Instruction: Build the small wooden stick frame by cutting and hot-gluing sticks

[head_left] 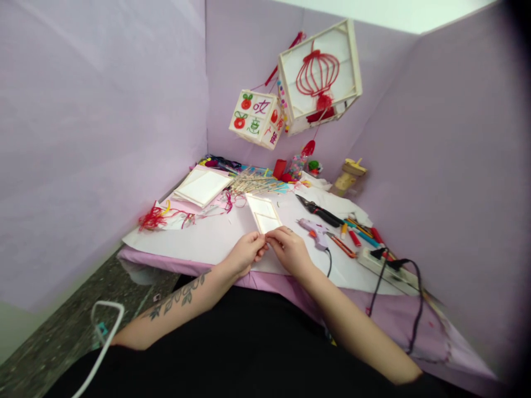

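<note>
My left hand (pixel 248 250) is closed, its thumb and fingers curled together above the front edge of the table. Against it, fingertips meeting, my right hand (pixel 289 250) is bent in a pinch. Whatever lies between the fingertips is too small to make out. Just beyond my hands lies a white panel with a thin wooden stick frame (pixel 264 213), its near end hidden by my fingers. To the right of my right hand rests a lilac hot glue gun (pixel 315 231) with its black cord.
Pliers (pixel 321 211), a utility knife (pixel 342 245), markers (pixel 365 235) and a power strip (pixel 384 270) lie right. Stacked framed panels (pixel 204 187), red yarn (pixel 154 217) and wooden sticks (pixel 255 181) occupy the left and back. Two lanterns hang above, one large (pixel 319 77), one small (pixel 255 117).
</note>
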Motion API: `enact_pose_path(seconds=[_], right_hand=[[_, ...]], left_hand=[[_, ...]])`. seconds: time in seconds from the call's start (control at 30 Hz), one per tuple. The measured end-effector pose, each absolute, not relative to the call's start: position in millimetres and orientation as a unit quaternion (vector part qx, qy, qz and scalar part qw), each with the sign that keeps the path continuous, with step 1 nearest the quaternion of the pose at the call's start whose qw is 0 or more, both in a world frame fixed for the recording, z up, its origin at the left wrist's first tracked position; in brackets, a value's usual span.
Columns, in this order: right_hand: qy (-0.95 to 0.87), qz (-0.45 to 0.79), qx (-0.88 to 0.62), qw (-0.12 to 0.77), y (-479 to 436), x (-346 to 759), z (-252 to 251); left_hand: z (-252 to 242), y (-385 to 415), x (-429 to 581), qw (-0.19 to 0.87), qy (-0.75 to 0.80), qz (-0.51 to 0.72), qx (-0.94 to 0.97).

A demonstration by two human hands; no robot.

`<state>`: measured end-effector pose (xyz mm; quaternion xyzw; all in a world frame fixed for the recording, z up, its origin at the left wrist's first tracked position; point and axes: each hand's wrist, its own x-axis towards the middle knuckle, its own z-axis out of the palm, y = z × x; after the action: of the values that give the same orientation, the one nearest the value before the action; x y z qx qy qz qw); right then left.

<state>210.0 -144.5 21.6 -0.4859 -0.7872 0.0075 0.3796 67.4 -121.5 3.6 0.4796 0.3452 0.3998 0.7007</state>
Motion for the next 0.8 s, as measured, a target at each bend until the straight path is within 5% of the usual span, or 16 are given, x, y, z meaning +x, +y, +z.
enact_pose_path(seconds=[0.53,0.8], right_hand=[[-0.775,0.038,-0.495,0.391,-136.6,210.9,19.0],[-0.77,0.035,-0.546,0.329,-134.7,205.3,25.6]], left_hand=[[-0.6,-121.8,65.5,0.608,0.409,0.423,0.533],[1.3,-120.5,65.0,0.594,0.42,0.444,0.523]])
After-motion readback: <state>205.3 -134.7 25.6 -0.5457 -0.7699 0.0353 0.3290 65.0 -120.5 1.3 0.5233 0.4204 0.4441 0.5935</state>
